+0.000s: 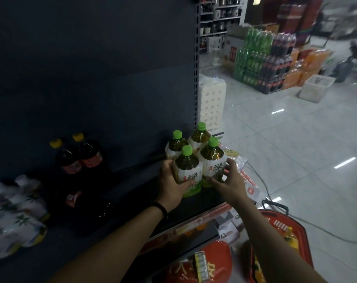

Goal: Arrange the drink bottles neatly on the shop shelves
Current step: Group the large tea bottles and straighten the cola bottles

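4 green-capped bottles [194,160] stood at the right end of the shelf [132,193]. The left hand [171,185] wrapped the near-left bottle [189,170]; the right hand [231,181], fingers spread, cupped the near-right bottle [213,158]. Full, heavy and slick-labelled, they would probably handle best gripped around the body.

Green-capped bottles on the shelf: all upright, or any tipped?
All four green-capped bottles stand upright, caps up, on the shelf. The left hand grips the front-left one; the right hand holds the front-right one.
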{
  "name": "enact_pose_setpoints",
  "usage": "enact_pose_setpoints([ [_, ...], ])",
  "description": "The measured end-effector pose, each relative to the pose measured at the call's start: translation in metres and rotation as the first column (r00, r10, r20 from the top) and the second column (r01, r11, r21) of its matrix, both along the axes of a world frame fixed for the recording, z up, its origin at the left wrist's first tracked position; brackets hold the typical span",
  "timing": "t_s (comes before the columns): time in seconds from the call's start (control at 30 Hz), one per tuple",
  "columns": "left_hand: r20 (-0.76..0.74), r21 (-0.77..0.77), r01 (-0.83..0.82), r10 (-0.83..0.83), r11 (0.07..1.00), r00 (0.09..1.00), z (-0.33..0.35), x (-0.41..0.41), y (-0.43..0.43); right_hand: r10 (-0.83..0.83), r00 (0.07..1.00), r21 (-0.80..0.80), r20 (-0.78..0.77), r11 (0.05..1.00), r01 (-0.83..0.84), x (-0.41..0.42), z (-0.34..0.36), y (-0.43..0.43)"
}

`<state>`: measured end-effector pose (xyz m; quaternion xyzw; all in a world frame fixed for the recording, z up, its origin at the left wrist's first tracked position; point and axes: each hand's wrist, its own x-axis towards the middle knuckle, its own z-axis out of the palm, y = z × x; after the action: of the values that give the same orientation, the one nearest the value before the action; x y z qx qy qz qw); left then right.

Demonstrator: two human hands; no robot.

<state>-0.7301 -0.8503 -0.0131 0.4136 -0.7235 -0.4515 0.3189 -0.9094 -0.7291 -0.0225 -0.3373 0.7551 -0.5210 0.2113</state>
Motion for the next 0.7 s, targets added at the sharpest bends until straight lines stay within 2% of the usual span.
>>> enact_pose_setpoints([
  [0.1, 0.024, 0.024, 0.010, -0.010, 1.000, 1.000, 0.005, 0.004, 0.002, -0.014, 0.999, 0.009, 0.029, 1.000, 0.014, 0.005, 0.003, 0.003],
  [0.17, 0.065, 0.049, 0.018, -0.021, 0.999, 0.998, 0.013, 0.013, 0.008, -0.130, 0.991, 0.031, 0.043, 0.991, 0.128, 0.018, 0.001, 0.006],
  [0.23, 0.155, 0.025, -0.002, -0.002, 1.000, 0.988, 0.017, 0.032, 0.017, -0.269, 0.963, 0.027, 0.017, 0.963, 0.268, 0.041, -0.003, 0.014],
  [0.3, 0.267, -0.010, 0.044, -0.039, 0.999, 0.963, 0.023, 0.064, 0.030, -0.253, 0.967, -0.019, -0.034, 0.967, 0.252, 0.068, -0.007, 0.021],
  [0.4, 0.455, 0.038, 0.197, -0.192, 0.980, 0.869, 0.034, 0.131, 0.052, -0.027, 0.986, -0.029, -0.165, 0.999, 0.023, 0.111, -0.014, 0.029],
  [0.5, 0.575, 0.162, 0.221, -0.274, 0.962, 0.771, 0.034, 0.202, 0.070, 0.240, 0.937, 0.046, -0.255, 0.971, -0.236, 0.155, -0.024, 0.026],
  [0.6, 0.652, 0.244, 0.187, -0.304, 0.952, 0.695, 0.016, 0.265, 0.088, 0.549, 0.814, 0.208, -0.188, 0.833, -0.513, 0.210, -0.032, 0.019],
  [0.7, 0.656, 0.331, 0.110, -0.313, 0.937, 0.687, -0.001, 0.329, 0.107, 0.782, 0.609, 0.305, -0.129, 0.616, -0.726, 0.275, -0.046, 0.010],
])
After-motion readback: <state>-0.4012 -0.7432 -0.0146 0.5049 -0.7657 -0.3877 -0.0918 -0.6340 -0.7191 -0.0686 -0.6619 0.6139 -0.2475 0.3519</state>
